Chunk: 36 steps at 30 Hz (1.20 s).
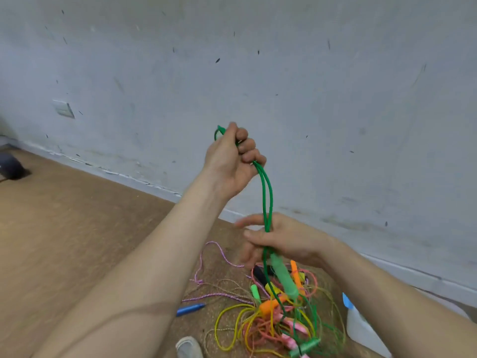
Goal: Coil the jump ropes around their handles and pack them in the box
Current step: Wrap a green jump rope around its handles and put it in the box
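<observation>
The green rope vanishes inside the fist of the left hand. Fingers of the right hand are motion-blurred, so their hold on the rope is unclear. The frame edges cut off the white box, a shoe and a dark object.

The rope pile lies on the floor, lower centre. The box stands right of it, the held rope above.

wall: scuffed grey | floor: tan | wall plate: white
</observation>
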Available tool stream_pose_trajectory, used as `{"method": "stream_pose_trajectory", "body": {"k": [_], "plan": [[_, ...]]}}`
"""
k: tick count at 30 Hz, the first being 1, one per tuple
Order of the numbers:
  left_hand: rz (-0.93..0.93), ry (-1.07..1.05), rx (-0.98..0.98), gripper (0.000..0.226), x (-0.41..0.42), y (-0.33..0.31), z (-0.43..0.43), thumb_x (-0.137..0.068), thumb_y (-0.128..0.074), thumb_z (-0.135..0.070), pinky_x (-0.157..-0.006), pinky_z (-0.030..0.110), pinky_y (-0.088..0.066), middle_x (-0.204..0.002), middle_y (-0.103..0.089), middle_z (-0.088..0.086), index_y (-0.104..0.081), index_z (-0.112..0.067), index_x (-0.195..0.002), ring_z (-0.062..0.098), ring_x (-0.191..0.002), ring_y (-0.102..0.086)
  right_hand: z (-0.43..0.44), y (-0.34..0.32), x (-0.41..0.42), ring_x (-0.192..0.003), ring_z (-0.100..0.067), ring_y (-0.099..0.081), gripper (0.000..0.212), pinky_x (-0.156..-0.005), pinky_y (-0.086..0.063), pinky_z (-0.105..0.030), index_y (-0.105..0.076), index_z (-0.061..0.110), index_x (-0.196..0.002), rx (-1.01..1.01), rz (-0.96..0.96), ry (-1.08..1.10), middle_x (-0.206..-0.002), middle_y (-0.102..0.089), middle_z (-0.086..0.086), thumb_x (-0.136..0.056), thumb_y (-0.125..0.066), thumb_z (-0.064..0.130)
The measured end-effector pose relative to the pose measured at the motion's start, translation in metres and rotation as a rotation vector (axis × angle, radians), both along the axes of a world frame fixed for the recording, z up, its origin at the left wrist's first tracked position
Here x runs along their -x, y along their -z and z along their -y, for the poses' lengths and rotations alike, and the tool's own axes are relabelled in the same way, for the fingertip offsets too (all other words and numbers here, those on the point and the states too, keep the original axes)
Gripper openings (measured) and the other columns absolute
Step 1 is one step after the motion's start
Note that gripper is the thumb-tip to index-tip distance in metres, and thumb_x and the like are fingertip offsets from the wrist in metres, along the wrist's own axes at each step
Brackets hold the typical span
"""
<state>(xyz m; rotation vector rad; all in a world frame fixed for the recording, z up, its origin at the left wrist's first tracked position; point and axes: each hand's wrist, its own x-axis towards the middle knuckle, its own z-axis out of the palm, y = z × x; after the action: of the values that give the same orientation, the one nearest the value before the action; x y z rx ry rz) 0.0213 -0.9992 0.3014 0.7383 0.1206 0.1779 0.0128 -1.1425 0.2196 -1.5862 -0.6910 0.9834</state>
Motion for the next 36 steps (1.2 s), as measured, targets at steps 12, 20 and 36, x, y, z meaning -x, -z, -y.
{"method": "stream_pose_trajectory", "body": {"k": [12, 20, 36], "plan": [[-0.133, 1.03, -0.821, 0.059, 0.027, 0.078, 0.014, -0.095, -0.033, -0.057, -0.098, 0.038, -0.045, -0.119, -0.064, 0.013, -0.061, -0.008, -0.114, 0.026, -0.118, -0.057, -0.004, -0.083, -0.089, -0.032, -0.006, -0.024, 0.035, -0.03, -0.027, -0.013, -0.039, 0.016, -0.066, -0.626, -0.641, 0.713, -0.052, -0.024, 0.004, -0.099, -0.043, 0.026], [-0.175, 0.341, -0.939, 0.03, 0.043, 0.044, -0.024, -0.102, -0.036, -0.03, -0.05, 0.025, -0.054, -0.074, -0.071, 0.015, -0.049, -0.012, -0.082, 0.025, -0.061, -0.068, 0.033, -0.049, -0.121, -0.052, -0.025, -0.056, 0.039, -0.033, -0.036, -0.017, -0.049, 0.002, -0.109, 0.327, 0.18, 0.782, -0.08, -0.057, -0.017, -0.104, -0.026, 0.033], [-0.446, -0.177, -0.935, 0.054, 0.005, 0.038, -0.071, -0.094, -0.043, -0.056, -0.066, 0.032, -0.057, -0.092, -0.072, 0.013, -0.057, -0.007, -0.11, 0.024, -0.077, -0.072, -0.017, -0.037, -0.068, -0.041, -0.012, -0.041, 0.03, -0.034, -0.026, -0.017, -0.061, 0.004, -0.088, 0.028, 0.106, 0.308, -0.072, -0.071, -0.013, -0.103, -0.042, 0.021]]}}
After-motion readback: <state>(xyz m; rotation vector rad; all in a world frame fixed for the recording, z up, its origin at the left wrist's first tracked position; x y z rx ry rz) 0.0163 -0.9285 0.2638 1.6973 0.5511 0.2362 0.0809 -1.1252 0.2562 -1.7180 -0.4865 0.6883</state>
